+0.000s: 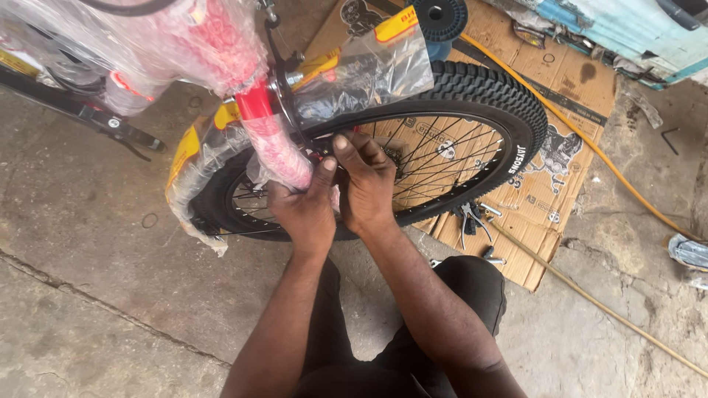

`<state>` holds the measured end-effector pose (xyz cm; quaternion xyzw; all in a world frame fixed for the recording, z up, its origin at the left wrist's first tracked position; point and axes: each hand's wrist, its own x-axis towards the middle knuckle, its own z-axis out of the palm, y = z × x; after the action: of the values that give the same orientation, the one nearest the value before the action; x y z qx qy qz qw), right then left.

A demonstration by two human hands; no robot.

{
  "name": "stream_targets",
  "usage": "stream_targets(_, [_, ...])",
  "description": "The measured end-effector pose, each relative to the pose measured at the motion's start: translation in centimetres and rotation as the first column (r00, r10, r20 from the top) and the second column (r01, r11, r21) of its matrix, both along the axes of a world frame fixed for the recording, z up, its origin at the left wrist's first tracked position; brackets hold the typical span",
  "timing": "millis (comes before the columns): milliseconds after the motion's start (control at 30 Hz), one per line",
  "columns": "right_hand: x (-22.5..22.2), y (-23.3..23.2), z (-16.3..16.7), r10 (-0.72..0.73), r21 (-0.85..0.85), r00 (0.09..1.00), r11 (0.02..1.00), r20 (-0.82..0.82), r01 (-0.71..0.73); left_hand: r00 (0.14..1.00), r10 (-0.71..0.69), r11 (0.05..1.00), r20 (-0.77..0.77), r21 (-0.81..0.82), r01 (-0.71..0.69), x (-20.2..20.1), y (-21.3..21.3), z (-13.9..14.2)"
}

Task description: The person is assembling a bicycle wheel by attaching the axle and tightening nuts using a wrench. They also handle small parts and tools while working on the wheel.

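The bicycle wheel (472, 110), black with a knobby tyre and thin spokes, stands in the middle of the frame, a little above the centre, over flattened cardboard (549, 199) on the concrete floor. Both hands meet at the wheel's hub, just beside the red frame tube (276, 144) that is wrapped in bubble plastic. The left hand (306, 206) is curled, with its thumb up against the wrapped tube and the fingers closed around something small at the hub; what it is cannot be seen. The right hand (365, 184) is also closed, fingers bent down onto the same place, touching the left hand. Both forearms rise from the bottom of the frame and come close together at the wrists. Pliers (472, 217) lie on the cardboard, right of the hands.
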<state>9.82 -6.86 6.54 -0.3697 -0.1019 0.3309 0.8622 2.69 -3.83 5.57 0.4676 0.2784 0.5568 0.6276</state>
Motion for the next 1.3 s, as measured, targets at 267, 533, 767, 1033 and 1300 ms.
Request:
stream_targets(267, [-0.2, -0.2, 0.6, 0.006, 0.008, 0.999, 1.000, -0.039, -0.006, 0.997, 0.054, 0.995, -0.059, 0.086, -0.049, 0.6, -0.2, 0.3])
stream_targets(533, [-0.1, 0.1, 0.2, -0.081, -0.041, 0.996, 0.996, 0.046, 0.083, 0.976, 0.133, 0.963, -0.174, 0.257, -0.085, 0.7, -0.1, 0.6])
stream_targets(767, [0.3, 0.3, -0.5, -0.106, -0.032, 0.990, 0.994, 0.088, 0.109, 0.990, 0.121, 0.963, -0.078, 0.251, -0.098, 1.5, 0.2, 0.2])
stream_targets(1033, [0.5, 0.0, -0.1, -0.039, 0.019, 0.999, 0.999, -0.009, 0.040, 0.975, 0.166, 0.939, -0.147, 0.326, -0.110, 1.0, 0.2, 0.4])
stream_targets(1300, [0.4, 0.2, 0.3, -0.148, -0.029, 0.978, 0.988, 0.146, 0.154, 0.962, 0.233, 0.940, -0.146, 0.287, -0.184, 1.5, 0.0, 0.4])
